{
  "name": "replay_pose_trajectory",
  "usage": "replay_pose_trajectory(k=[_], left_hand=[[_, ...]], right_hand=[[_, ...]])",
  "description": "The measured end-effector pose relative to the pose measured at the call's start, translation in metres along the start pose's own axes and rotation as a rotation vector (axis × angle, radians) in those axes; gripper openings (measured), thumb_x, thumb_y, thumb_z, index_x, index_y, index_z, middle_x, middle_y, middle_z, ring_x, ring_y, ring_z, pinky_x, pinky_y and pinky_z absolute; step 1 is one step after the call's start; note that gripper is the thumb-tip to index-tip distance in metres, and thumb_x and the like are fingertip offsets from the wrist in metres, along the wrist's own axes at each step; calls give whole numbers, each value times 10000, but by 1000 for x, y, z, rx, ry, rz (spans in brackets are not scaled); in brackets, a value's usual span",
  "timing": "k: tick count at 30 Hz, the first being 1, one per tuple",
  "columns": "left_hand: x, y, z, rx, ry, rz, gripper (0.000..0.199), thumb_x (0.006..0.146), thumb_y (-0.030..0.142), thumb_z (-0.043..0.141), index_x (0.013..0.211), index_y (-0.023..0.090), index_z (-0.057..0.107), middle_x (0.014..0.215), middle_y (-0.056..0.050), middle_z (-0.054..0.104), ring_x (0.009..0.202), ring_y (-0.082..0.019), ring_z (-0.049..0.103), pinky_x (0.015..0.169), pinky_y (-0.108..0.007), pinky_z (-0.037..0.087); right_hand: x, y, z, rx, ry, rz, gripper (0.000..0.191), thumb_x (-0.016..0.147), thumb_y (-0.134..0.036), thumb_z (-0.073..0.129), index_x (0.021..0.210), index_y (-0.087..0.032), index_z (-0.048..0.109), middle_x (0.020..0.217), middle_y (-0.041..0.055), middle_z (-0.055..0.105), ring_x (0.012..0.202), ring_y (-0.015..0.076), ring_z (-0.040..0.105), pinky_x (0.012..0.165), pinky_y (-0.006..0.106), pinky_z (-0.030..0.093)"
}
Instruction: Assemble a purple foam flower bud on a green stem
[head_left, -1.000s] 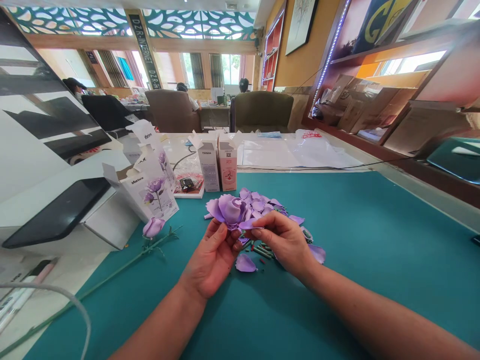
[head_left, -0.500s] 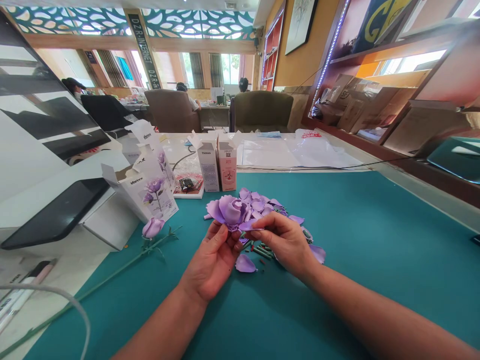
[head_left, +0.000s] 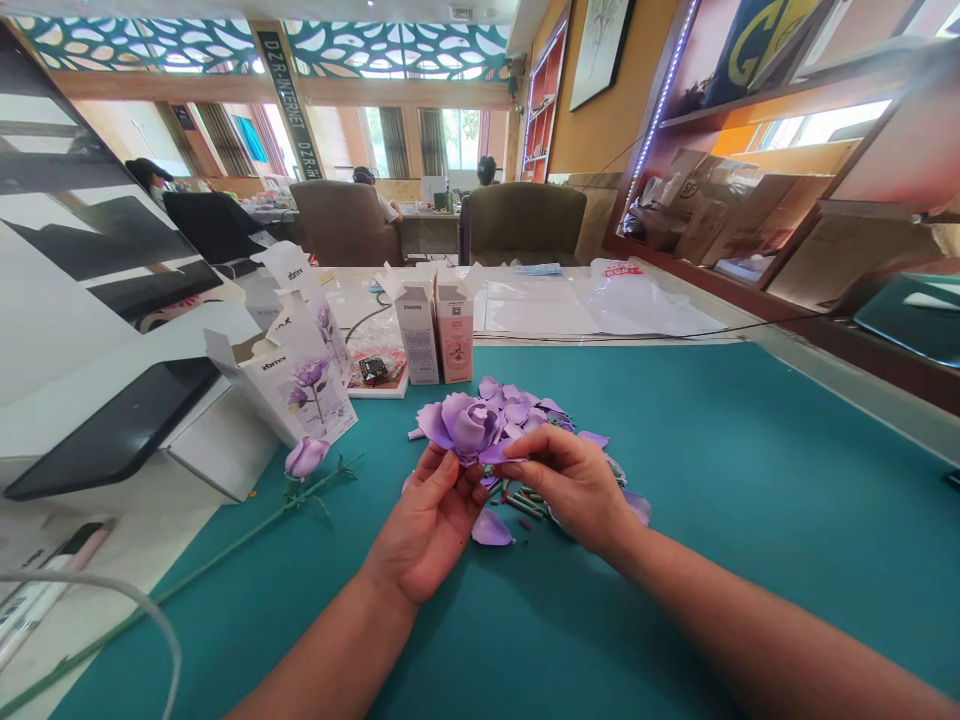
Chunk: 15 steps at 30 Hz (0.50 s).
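A purple toy rose head (head_left: 466,424) with layered petals is held from below by my left hand (head_left: 429,515), its fingers closed around the base. My right hand (head_left: 574,485) pinches a loose purple petal (head_left: 504,453) between thumb and fingers, at the right side of the rose's base. Whether the petal is attached cannot be seen, because fingers cover the joint. Behind both hands lies a pile of purple petals (head_left: 517,404), with small green stem pieces (head_left: 529,500) beneath. A single petal (head_left: 491,528) rests on the mat between my wrists.
On the left, a purple rose (head_left: 307,457) on a long green stem (head_left: 247,538) lies by a flower-printed box (head_left: 304,390). A black phone (head_left: 112,425) sits on a white box. Two small cartons (head_left: 418,335) stand behind the pile on the green mat (head_left: 750,480). People sit farther back.
The rose head has turned and shifted slightly to the right in my left hand. My right hand still pinches the petal in nearly the same place.
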<state>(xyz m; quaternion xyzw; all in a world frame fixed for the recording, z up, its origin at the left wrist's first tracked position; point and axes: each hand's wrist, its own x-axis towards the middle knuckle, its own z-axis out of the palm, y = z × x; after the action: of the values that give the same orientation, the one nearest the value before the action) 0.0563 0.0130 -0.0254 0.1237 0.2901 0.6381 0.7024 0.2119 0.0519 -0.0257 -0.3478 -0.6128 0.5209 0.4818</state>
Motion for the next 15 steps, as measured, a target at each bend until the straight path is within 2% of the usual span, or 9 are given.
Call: replay_pose_trajectory(k=[8,15], left_hand=[[1,-1,-2,-1,36,0,117,824,104,678,885,204,671,806,6,705,708,-117,662,643,-237,545],[3,5,0,140,69,15,105,775,119,732,835,184,676,753,0,695,670,-117,655,592,-214,527]], right_hand=[[1,0,-2,-108,0,-94,128,759,-326,734,793,-212,686,700,5,672,662,158,637,617,287,541],[2,-4,-9,-286,-46,-211,127,800,-331,698,841,-212,681,731,10,681,658,149,615,594,266,504]])
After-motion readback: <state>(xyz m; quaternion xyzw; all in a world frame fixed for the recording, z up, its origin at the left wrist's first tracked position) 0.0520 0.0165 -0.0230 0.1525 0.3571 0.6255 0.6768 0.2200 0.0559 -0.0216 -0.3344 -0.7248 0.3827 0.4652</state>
